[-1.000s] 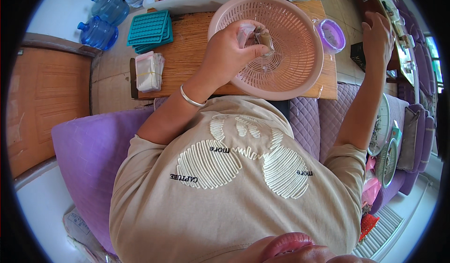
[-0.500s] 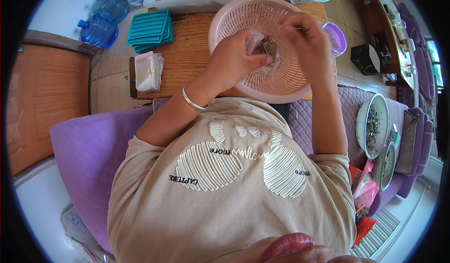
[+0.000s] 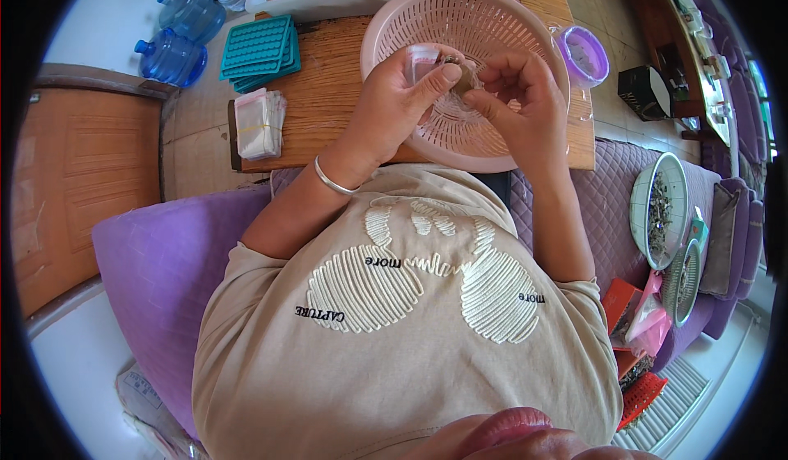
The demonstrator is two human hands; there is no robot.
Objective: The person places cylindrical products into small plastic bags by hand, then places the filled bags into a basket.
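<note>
Both my hands meet over a pink slotted plastic basket (image 3: 484, 163). In my left hand (image 3: 390, 99) is a small clear plastic bag (image 3: 422, 59), gripped between thumb and fingers, its pale end sticking up. My right hand (image 3: 525, 103) has curled fingers, with the thumb and fingertips at a small brownish piece (image 3: 465, 81) by the bag. Whether that piece is inside the bag or at its mouth I cannot tell. The inside of the basket shows clear film or bag plastic (image 3: 447, 114) below the hands.
On the wooden table (image 3: 328, 58) are teal trays (image 3: 258, 45), a banded stack of clear bags (image 3: 260, 123) and a white bin (image 3: 328, 2) of brown pieces. A purple tub (image 3: 584, 56) stands right of the basket. Baskets of small parts (image 3: 661, 210) rest on the purple sofa.
My right hand has come down and leftward, and its fingertips now meet the left hand at the bag. The left hand has shifted slightly left with the bag.
</note>
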